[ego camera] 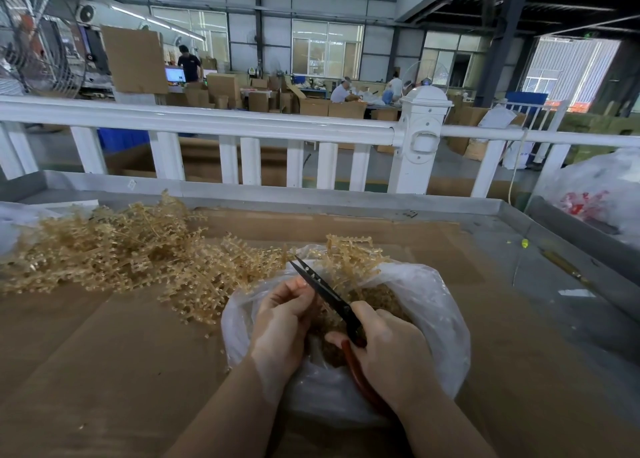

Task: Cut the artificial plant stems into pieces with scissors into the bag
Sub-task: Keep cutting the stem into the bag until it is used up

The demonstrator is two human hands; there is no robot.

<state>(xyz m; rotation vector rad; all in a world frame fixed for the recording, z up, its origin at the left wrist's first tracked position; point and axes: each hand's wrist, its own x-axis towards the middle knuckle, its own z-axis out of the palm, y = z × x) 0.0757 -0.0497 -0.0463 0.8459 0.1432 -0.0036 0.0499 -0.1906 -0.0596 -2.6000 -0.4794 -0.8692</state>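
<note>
Tan plastic plant stems [114, 250] | piled at table's left edge; some over clear plastic bag [433, 305] | light, springy; hold near cut | left hand [282, 322] pinches stem; right hand [391, 350] grips red-handled scissors [325, 291]

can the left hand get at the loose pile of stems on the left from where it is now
Probably yes. The left hand sits over the bag, and the pile of stems lies on open cardboard to its left, nothing between. It would have to let go of whatever it holds first.

Soft window daylight, wide-angle edge distortion
</note>
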